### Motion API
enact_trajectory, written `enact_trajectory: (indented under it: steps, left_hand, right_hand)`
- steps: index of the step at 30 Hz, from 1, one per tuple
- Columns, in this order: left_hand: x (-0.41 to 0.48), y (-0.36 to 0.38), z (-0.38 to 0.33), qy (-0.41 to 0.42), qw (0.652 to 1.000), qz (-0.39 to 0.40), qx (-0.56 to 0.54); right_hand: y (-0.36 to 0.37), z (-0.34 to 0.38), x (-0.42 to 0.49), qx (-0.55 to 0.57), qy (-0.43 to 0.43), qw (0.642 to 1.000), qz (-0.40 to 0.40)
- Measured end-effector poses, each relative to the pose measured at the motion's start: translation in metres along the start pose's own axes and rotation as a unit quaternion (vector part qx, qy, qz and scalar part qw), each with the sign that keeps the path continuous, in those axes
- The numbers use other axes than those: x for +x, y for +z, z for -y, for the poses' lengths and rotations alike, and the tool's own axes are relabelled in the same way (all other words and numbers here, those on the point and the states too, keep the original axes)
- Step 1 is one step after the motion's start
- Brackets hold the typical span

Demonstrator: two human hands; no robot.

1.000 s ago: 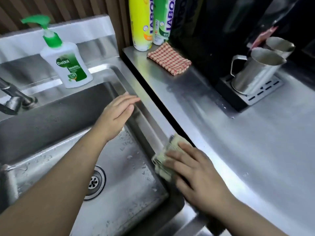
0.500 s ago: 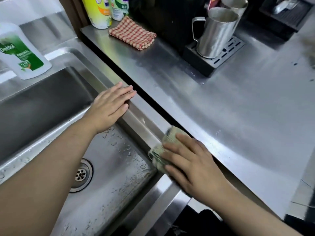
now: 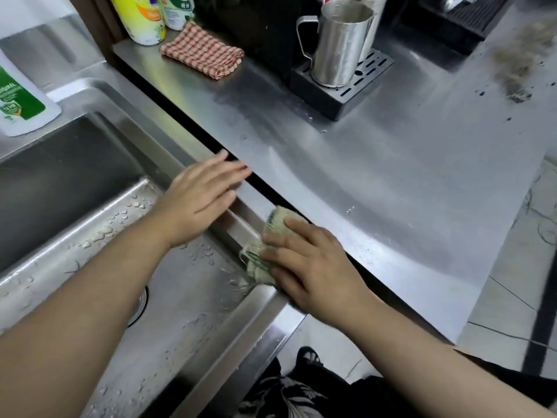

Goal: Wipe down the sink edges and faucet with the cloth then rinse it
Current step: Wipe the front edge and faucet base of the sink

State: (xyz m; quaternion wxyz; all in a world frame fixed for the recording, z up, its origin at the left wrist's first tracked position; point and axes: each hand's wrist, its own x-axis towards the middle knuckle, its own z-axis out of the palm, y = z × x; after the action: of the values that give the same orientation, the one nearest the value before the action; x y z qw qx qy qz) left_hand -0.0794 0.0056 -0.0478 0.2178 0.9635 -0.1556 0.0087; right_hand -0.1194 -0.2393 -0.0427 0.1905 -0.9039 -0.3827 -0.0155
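Note:
A steel sink [image 3: 126,125] fills the left side, its basin wet with drops. My right hand [image 3: 310,267] lies flat with straight fingers on a greenish folded cloth [image 3: 260,263], pressing it onto the sink's right rim near the front corner. My left hand [image 3: 202,200] is open, fingers straight, resting over the same rim a little further back. The faucet is out of view.
A steel counter [image 3: 391,176] runs along the right of the sink. On it lie a red checked cloth [image 3: 205,54], spray cans [image 3: 141,16], and a metal jug [image 3: 337,40] on a black drip tray. A soap bottle [image 3: 18,101] stands behind the basin. The drain [image 3: 140,306] is partly hidden by my arm.
The view has swung right, so the faucet left the frame. My right hand and the cloth slid a little toward the front corner. My left hand shifted along the rim.

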Motion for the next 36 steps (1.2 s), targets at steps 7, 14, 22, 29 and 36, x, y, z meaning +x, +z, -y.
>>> enact_trajectory:
  steps: [7,14,22,29,36]
  left_hand:
    - [-0.014,0.033,-0.027,0.045,0.995,0.046,0.077]
    - [-0.017,0.029,-0.045,-0.014,0.995,0.053,0.087]
    - [-0.163,0.016,-0.117,-0.315,0.942,-0.11,-0.042]
    - [-0.274,0.047,-0.175,-0.431,0.883,-0.172,0.069]
    - [-0.285,0.071,-0.179,-0.44,0.875,-0.146,0.137]
  right_hand:
    - [-0.006,-0.019,-0.018,0.037,-0.032,0.999,0.001]
    - [-0.007,-0.035,-0.017,0.036,-0.091,0.993,0.065]
    - [-0.004,-0.013,-0.037,0.035,-0.078,0.996,0.018]
    - [0.034,0.103,-0.062,0.085,-0.252,0.96,0.088]
    - [-0.002,0.009,-0.045,0.029,-0.142,0.985,0.09]
